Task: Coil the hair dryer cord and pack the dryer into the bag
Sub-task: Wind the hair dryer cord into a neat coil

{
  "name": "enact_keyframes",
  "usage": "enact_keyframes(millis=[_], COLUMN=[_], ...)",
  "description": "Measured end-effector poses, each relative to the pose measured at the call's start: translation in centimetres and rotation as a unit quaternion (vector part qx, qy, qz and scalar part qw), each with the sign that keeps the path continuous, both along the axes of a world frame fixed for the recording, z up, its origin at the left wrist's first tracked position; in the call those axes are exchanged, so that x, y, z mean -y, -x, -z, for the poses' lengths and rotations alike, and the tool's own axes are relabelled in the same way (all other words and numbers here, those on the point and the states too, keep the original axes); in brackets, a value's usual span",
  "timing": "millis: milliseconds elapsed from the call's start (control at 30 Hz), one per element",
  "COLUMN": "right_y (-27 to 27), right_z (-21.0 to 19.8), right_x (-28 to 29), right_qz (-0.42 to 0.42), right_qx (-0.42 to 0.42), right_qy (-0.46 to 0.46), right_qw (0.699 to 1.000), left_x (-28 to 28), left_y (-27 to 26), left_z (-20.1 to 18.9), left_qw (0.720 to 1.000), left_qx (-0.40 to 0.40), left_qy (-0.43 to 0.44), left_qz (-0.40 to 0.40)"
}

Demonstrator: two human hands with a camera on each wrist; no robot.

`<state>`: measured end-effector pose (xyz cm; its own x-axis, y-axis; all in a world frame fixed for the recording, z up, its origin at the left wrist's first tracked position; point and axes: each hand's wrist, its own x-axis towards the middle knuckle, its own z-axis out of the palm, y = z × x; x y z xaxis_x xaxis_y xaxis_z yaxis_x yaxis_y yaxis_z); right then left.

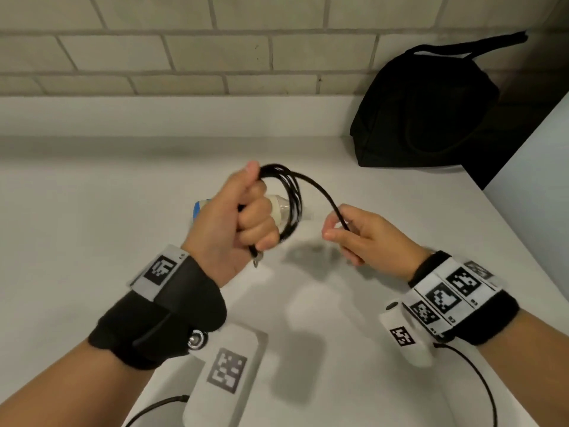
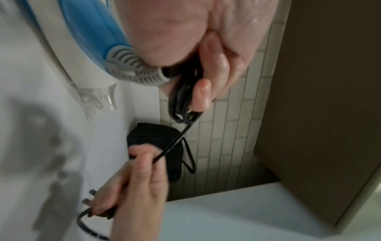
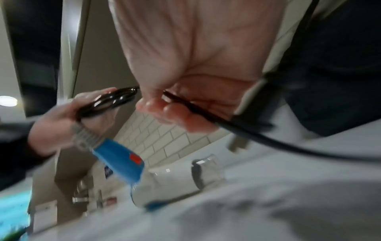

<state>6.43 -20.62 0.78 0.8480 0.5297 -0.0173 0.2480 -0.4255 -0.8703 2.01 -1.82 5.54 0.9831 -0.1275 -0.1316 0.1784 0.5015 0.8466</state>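
Note:
My left hand (image 1: 243, 211) is fisted around several black loops of the cord (image 1: 292, 198), held above the white counter (image 1: 92, 226). The white and blue hair dryer (image 1: 278, 208) sits just behind that fist, mostly hidden; the left wrist view shows its blue handle (image 2: 88, 37) and the cord loops (image 2: 181, 101) under my fingers (image 2: 208, 78). A loose run of cord arcs right to my right hand (image 1: 354, 235), which pinches it. In the right wrist view the cord (image 3: 247, 135) crosses that palm (image 3: 185, 81) and the dryer (image 3: 175, 181) lies low by the counter. The black bag (image 1: 425, 109) stands at the back right.
A tiled wall (image 1: 184, 50) runs along the back of the counter. A dark panel (image 2: 309, 97) and a pale side wall (image 1: 535, 167) close off the right, next to the bag. A white box with a marker (image 1: 228, 374) lies at the near edge. A faucet (image 3: 80, 192) shows at the left.

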Motion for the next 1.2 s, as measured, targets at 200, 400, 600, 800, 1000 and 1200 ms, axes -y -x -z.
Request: enact_keyframes(millis=[200,400,600,800,1000,1200], right_y=[0.7,3.1,4.4,4.7,3.1,2.5], right_z=[-0.1,-1.6,-2.5,-3.6,-4.6,-3.9], right_x=[0.5,-3.7,-3.8,-1.9,0.1,-0.4], right_qz=[0.064,-0.058,-0.043,-0.055,-0.019,-0.112], right_qx=[0.26,0.36,0.39,0.32,0.274,0.285], right_qy=[0.267,0.378,0.281,0.162,0.113,0.111], right_qw=[0.926,0.851,0.876,0.932,0.955,0.946], left_x=[-0.6,3.0,3.4,3.0,2.4,2.1], left_y=[-0.3,0.4,0.8,1.2,1.8,2.2], left_z=[-0.8,-0.1,2.2,3.0,2.9,1.6], left_qw=[0.993,0.966,0.874,0.838,0.875,0.896], left_qx=[0.022,0.114,0.243,0.259,0.191,0.18], left_qy=[0.0,-0.204,-0.419,-0.481,-0.444,-0.393], left_qz=[-0.114,-0.108,-0.047,-0.012,0.041,0.099])
